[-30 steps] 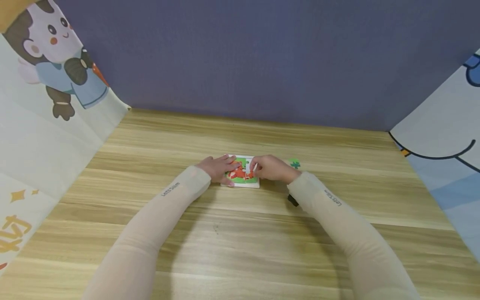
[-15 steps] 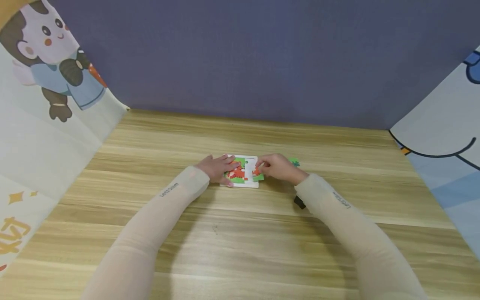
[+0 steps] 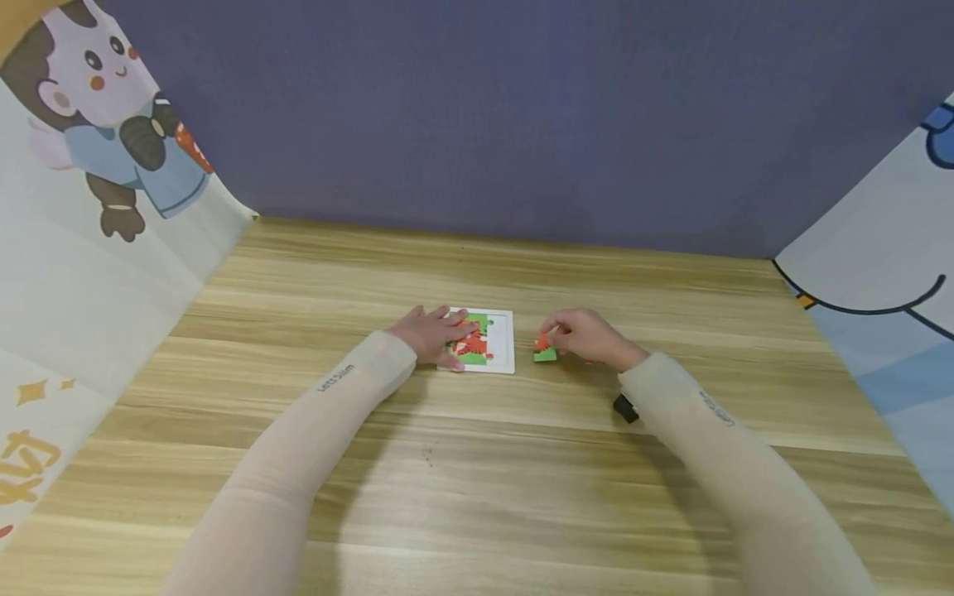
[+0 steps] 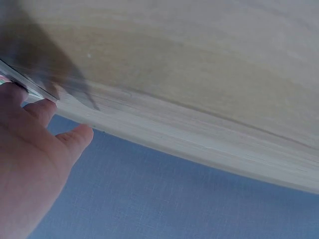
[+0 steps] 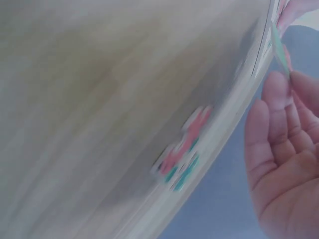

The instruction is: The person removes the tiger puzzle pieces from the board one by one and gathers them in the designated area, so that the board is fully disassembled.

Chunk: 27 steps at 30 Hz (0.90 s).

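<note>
A small jigsaw puzzle in a white frame tray (image 3: 503, 331) lies on the table; green and orange assembled pieces (image 3: 471, 341) fill its left part, and its right part is bare white. My left hand (image 3: 428, 334) rests over the left side of the tray with fingers spread, covering some of the picture. Right of the tray, my right hand (image 3: 589, 335) pinches a green and orange puzzle piece (image 3: 545, 353) between thumb and fingertips. The right wrist view shows this puzzle piece (image 5: 280, 47) edge-on, above the curled palm.
More puzzle pieces (image 5: 184, 144), reddish and green and blurred, lie on the table near my right hand, mostly hidden by it in the head view. A small black object (image 3: 626, 408) sits at my right wrist. A dark blue wall (image 3: 477, 124) stands behind the wooden table (image 3: 477, 480).
My right hand has drawn the puzzle piece out of the tray's right side and carried it to the right, baring the white base. My left hand has stayed in place.
</note>
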Each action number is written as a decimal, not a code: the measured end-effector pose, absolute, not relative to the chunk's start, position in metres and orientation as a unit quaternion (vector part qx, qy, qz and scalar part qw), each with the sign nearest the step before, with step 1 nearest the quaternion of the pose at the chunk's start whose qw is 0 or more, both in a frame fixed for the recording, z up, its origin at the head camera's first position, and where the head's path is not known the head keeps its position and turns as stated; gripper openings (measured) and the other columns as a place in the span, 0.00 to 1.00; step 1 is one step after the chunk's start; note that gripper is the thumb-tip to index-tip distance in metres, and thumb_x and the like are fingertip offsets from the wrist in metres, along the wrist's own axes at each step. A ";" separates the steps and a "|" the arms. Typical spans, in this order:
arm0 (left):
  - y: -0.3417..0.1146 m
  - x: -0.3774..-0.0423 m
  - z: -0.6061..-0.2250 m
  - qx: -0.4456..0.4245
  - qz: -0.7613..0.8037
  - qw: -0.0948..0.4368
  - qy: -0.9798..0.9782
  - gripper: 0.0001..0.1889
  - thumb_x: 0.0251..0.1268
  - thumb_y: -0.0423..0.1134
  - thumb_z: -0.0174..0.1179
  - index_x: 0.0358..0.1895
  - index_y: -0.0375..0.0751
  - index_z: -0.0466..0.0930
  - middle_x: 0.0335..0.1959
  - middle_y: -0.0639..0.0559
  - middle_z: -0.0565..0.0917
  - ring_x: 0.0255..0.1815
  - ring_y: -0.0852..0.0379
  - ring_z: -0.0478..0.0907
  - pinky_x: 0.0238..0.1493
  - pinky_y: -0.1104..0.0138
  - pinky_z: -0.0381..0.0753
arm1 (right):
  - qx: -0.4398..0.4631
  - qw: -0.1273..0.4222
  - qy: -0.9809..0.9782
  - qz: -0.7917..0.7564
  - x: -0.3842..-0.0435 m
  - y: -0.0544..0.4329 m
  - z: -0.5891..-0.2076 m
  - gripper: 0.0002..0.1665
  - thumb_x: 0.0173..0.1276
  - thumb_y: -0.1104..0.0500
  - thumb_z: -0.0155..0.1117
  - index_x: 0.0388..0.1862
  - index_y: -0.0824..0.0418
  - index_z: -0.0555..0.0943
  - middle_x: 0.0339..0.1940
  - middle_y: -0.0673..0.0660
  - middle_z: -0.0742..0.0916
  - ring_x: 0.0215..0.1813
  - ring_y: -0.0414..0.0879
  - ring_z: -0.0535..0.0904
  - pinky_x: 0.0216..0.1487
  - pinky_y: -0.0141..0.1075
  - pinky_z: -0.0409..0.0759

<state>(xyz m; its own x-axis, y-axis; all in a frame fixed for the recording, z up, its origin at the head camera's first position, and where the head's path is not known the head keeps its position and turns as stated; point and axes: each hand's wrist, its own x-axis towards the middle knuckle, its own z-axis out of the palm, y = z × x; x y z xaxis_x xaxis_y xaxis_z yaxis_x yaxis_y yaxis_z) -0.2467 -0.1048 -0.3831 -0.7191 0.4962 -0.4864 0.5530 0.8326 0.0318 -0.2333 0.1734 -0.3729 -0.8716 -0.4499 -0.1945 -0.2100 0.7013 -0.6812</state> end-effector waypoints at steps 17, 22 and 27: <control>-0.106 -0.242 -0.380 0.278 -0.057 0.237 0.929 0.44 0.63 0.65 0.50 0.78 0.61 0.39 0.78 0.51 0.38 0.77 0.49 0.35 0.73 0.46 0.41 | -0.146 0.186 0.903 -0.359 -0.217 0.225 -0.370 0.16 0.69 0.67 0.55 0.52 0.75 0.77 0.29 0.56 0.85 0.30 0.44 0.79 0.34 0.37 0.80; -0.108 -0.239 -0.381 0.272 -0.045 0.232 0.933 0.46 0.63 0.66 0.51 0.78 0.60 0.39 0.78 0.52 0.38 0.77 0.49 0.36 0.73 0.46 0.41 | -0.121 0.188 0.899 -0.376 -0.208 0.232 -0.368 0.17 0.69 0.66 0.56 0.53 0.76 0.77 0.38 0.61 0.86 0.32 0.43 0.81 0.35 0.36 0.82; -0.109 -0.234 -0.380 0.272 -0.038 0.225 0.935 0.46 0.62 0.65 0.53 0.78 0.58 0.41 0.78 0.50 0.40 0.77 0.47 0.37 0.72 0.45 0.42 | -0.100 0.202 0.892 -0.392 -0.200 0.237 -0.366 0.18 0.68 0.67 0.57 0.54 0.76 0.76 0.38 0.60 0.86 0.31 0.42 0.81 0.34 0.35 0.82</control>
